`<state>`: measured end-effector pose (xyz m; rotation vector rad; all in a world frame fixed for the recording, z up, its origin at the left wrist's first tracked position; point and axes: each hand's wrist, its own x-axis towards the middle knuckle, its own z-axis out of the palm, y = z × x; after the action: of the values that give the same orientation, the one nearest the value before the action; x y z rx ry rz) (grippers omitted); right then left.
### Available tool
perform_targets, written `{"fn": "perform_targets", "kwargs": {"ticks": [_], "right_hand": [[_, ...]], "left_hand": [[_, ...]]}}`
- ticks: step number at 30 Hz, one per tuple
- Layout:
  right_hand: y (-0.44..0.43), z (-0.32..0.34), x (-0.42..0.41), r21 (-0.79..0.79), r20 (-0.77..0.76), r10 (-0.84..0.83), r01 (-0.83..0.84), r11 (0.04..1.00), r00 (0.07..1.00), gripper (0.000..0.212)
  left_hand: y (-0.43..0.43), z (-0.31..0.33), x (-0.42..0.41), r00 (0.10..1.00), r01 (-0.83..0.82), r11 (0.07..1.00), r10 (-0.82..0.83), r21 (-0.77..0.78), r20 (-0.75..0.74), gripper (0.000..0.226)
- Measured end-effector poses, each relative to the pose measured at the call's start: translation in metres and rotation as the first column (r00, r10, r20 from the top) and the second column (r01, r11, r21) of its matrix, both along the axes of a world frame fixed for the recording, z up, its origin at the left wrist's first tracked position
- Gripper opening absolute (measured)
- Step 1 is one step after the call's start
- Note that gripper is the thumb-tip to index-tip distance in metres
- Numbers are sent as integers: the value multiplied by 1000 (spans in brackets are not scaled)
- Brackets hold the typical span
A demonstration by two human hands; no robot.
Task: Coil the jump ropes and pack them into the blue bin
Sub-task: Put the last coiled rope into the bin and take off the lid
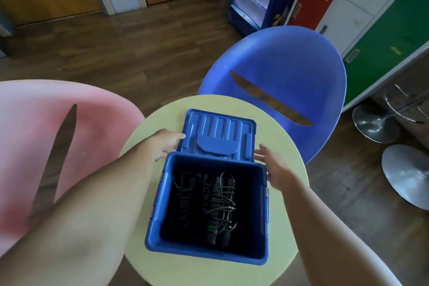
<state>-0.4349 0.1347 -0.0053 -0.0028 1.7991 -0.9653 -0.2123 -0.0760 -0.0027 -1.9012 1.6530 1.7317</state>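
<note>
Spread left hand (168, 144), right hand (272, 165) flank lid (220, 132), 12 o'clock of blue bin (204, 252); lift level over jump ropes (220, 202).

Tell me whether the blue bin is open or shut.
Open: the lid is off, behind the bin, and coiled ropes show inside.

Head-worn view, steeply down, close over table (209, 103)

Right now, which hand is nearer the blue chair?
Right. The right hand is beside the lid, on the side toward the chair; the left hand is at the lid's opposite edge.
</note>
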Motion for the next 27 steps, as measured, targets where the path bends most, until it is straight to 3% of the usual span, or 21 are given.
{"fn": "perform_targets", "kwargs": {"ticks": [6, 10, 16, 23, 27], "right_hand": [[-17, -7, -9, 33, 8, -43, 43, 999, 999, 35], [-22, -4, -10, 86, -10, -22, 22, 996, 1000, 46], [-22, 8, -8, 135, -29, -52, 55, 989, 998, 41], [-20, 42, -7, -42, 97, -312, 318, 947, 945, 48], [-17, 69, -6, -160, 144, -388, 408, 899, 910, 47]], "left_hand": [[-12, -13, -14, 1000, -18, 1000, 18, 3, -8, 38], [-8, -9, -21, 999, -38, 998, 40, 43, -33, 38], [-2, 7, -25, 989, -73, 993, 85, 97, -122, 38], [-9, 43, -25, 915, -276, 960, 275, 39, -295, 55], [-8, 75, -16, 884, -260, 965, 231, -18, -406, 31]]}}
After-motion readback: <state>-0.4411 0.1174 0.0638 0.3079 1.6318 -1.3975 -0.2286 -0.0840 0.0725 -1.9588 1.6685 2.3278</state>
